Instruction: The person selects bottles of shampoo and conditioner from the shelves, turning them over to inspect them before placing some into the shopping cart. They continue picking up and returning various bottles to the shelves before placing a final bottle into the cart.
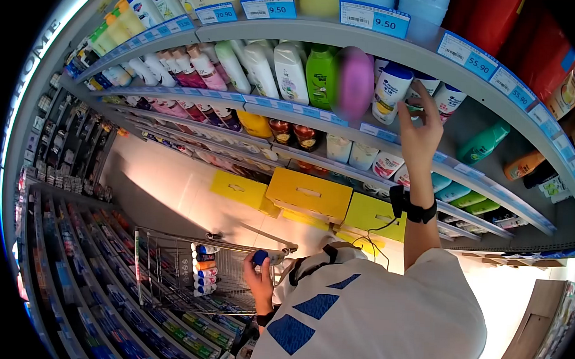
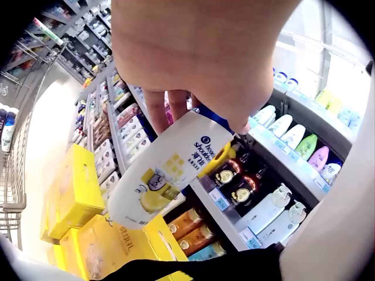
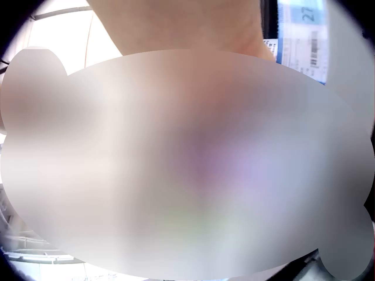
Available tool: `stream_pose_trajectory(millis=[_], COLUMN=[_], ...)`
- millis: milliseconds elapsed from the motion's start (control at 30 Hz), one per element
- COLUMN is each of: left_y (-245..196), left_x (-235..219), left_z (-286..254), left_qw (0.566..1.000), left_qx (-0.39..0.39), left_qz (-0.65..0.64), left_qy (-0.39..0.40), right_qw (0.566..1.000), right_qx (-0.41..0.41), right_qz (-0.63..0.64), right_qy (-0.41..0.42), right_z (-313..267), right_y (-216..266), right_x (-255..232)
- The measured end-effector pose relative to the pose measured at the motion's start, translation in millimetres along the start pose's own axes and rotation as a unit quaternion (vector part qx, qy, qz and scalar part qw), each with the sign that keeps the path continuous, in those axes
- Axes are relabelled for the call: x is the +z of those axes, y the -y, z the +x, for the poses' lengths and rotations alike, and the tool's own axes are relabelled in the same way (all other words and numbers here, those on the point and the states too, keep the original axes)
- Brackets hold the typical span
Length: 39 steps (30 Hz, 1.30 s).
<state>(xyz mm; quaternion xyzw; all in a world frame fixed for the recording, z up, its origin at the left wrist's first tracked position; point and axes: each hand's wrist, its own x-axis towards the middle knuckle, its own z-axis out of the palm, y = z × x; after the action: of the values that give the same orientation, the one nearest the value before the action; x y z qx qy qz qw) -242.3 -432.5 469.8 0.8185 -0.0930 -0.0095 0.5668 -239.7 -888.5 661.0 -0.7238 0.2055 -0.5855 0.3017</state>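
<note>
In the head view, my left hand (image 1: 261,284) is low beside the shopping cart, gripping a shampoo bottle by its blue cap (image 1: 260,257). The left wrist view shows this white head & shoulders bottle (image 2: 170,170) with a yellow lemon picture, hanging tilted under my left hand (image 2: 199,64). My right hand (image 1: 424,135) reaches up to the shelf, thumb and fingers spread in front of white shampoo bottles with blue caps. The thumb is close to the right edge of one lemon-label bottle (image 1: 392,93). Most of the right wrist view is blurred out.
A purple bottle (image 1: 356,83) and a green bottle (image 1: 321,77) stand left on the same shelf (image 1: 290,110). Yellow boxes (image 1: 309,194) sit on the floor below. The wire shopping cart (image 1: 161,286) carries several bottles (image 1: 204,272). Another shelf unit (image 1: 71,279) runs along the left.
</note>
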Motion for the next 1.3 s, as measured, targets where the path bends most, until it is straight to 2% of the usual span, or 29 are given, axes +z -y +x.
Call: stream_pose_trajectory(millis=[33,100,167,200,233,300,367,400,467,500,567,600,667,700,767,833,900,967,1167,1200,1300], left_y=[-3,-9,-29,-42,-54,-81,-105,-114,-130,-137,-147,-147,-154,-159,-160,-154,-152,-144,-130,-130,-129], left_x=[2,6,10,12,15,23,30,34,38,39,40,41,42,43,44,40,37,33,27,27,28], left_z=[2,7,18,23,28,37,44,48,52,52,51,52,49,49,49,51,48,44,38,38,36], left_qw=[1.0,0.999,0.997,0.994,0.994,0.981,0.975,0.96,0.928,0.928,0.897,0.893,0.906,0.917,0.919,0.922,0.925,0.937,0.941,0.941,0.943], left_qx=[0.0,0.027,0.057,0.086,0.086,0.147,0.167,0.229,0.319,0.32,0.385,0.397,0.383,0.369,0.374,0.351,0.343,0.291,0.271,0.271,0.26], left_qz=[0.0,-0.027,-0.011,0.007,0.007,0.027,0.03,0.029,0.043,0.043,0.076,0.07,0.054,0.038,0.043,0.095,0.107,0.121,0.14,0.141,0.147], left_qy=[-0.002,0.015,0.041,0.068,0.069,0.122,0.145,0.159,0.186,0.187,0.204,0.201,0.174,0.145,0.117,0.13,0.127,0.15,0.146,0.146,0.145], right_qw=[1.0,0.997,0.996,0.982,0.952,0.86,0.823,0.824,0.77,0.771,0.798,0.798,0.841,0.841,0.896,0.921,0.958,0.973,0.974,0.97,0.975], right_qx=[-0.001,-0.049,-0.074,-0.072,-0.066,-0.049,-0.113,-0.113,-0.058,-0.058,-0.12,-0.119,-0.206,-0.205,-0.178,-0.222,-0.211,-0.078,-0.01,0.022,0.049], right_qz=[0.002,0.005,0.018,0.055,0.09,0.178,0.177,0.177,0.187,0.188,0.152,0.152,0.143,0.143,0.211,0.189,0.053,0.161,0.114,0.143,0.124], right_qy=[0.001,-0.061,0.038,0.163,0.284,0.476,0.528,0.526,0.607,0.606,0.571,0.57,0.48,0.48,0.348,0.257,0.187,0.146,0.198,0.193,0.179], right_z=[-6,-23,-55,-70,-84,-107,-141,-151,-164,-165,-166,-162,-148,-138,-112,-76,-55,-31,-8,-7,-2], right_y=[4,13,20,29,38,54,48,50,55,55,55,55,54,52,46,39,24,36,1,1,3], right_x=[-2,-4,-10,-10,-8,2,14,15,15,15,13,11,8,6,3,-2,-11,-13,-17,-14,-10])
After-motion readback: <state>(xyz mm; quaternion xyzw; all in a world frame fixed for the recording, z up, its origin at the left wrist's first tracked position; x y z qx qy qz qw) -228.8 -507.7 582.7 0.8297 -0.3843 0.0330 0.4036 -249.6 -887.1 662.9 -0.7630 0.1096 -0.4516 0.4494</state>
